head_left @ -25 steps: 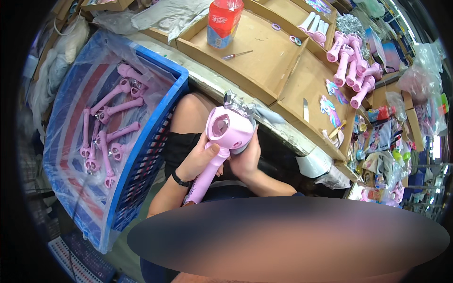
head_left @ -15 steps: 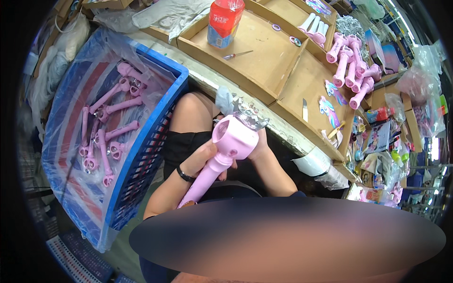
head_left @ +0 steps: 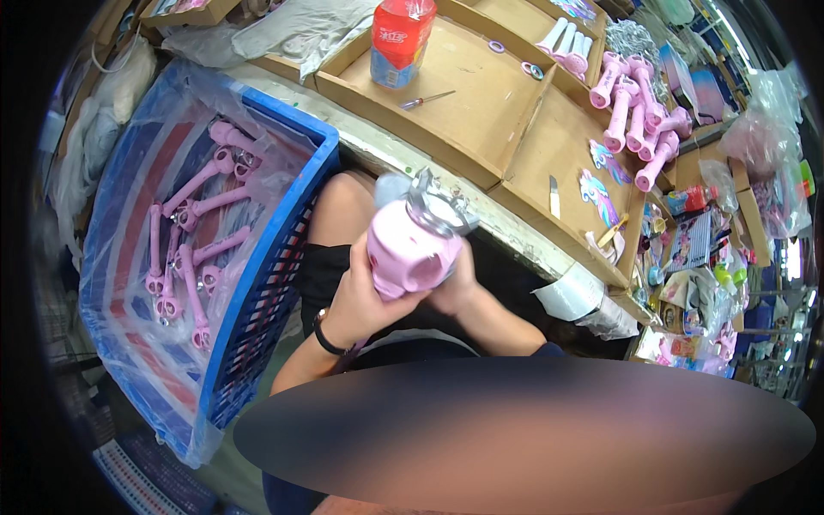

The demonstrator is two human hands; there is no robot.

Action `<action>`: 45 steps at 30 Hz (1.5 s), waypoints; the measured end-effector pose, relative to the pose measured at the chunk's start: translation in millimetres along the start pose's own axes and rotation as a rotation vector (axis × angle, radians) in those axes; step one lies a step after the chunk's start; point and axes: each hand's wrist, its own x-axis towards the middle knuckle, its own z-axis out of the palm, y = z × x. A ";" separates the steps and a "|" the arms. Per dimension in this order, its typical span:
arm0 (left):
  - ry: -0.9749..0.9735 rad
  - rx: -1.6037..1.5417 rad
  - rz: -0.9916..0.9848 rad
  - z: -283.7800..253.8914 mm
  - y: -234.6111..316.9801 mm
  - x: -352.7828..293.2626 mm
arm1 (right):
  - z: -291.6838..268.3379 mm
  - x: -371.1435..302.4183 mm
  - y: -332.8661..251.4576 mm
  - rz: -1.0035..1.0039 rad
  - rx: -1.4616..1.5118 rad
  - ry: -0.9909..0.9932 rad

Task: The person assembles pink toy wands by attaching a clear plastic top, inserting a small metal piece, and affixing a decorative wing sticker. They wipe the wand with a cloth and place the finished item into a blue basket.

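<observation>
A pink plastic toy wand (head_left: 410, 253) with round openings in its bulb-shaped head is in front of me, tilted upward. A silver crown (head_left: 435, 206) sits around the top of that head. My left hand (head_left: 367, 296) wraps the head's left side and underside, its thumb along the near edge. On the far right side, my right hand (head_left: 455, 283) is closed against the wand, with most fingers hidden behind it. A greyish-blue piece like cloth (head_left: 392, 189) shows behind the crown; what it touches is hidden. The wand's handle is mostly covered by my left hand.
At left, a blue crate (head_left: 322, 150) lined with clear plastic holds several pink wands (head_left: 210, 202). Cardboard trays (head_left: 468, 73) on the bench carry a red-and-blue bottle (head_left: 399, 47), a screwdriver (head_left: 427, 99), a knife (head_left: 554, 197) and colourful cutouts (head_left: 598, 197). More pink handles (head_left: 631, 112) pile up at right.
The wand has turned in my hands and its handle has swung down out of sight. My left hand has shifted up from the neck onto the head.
</observation>
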 end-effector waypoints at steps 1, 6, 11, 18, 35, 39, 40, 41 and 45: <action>0.024 -0.065 -0.053 1.0 -1.7 4.4 | 5.5 -6.1 15.4 0.001 0.075 0.044; 0.020 0.030 -0.059 8.3 -6.7 12.3 | -1.9 -5.8 19.4 -0.093 0.114 -0.020; 0.111 0.123 -0.030 5.3 -12.4 11.5 | -17.9 -8.6 -1.4 -0.178 -0.184 -0.020; 0.243 0.264 0.092 3.5 -18.9 11.3 | -6.3 -14.0 8.6 -0.227 -0.426 -0.058; -0.101 -1.095 -0.393 -40.4 -53.6 13.9 | -23.5 -10.2 11.9 -0.244 -0.624 -0.178; -0.061 -1.385 -0.416 -41.6 -65.0 15.1 | -25.0 -12.8 13.0 -0.181 -0.658 -0.152; -0.077 -1.444 -0.431 -41.7 -66.8 15.1 | -24.6 -13.6 12.5 -0.160 -0.640 -0.142; -0.092 -1.504 -0.443 -41.7 -68.2 15.1 | -24.1 -14.2 12.3 -0.139 -0.616 -0.147; -0.115 -1.517 -0.398 -39.3 -66.3 12.6 | -21.4 -15.0 11.3 -0.160 -0.587 -0.145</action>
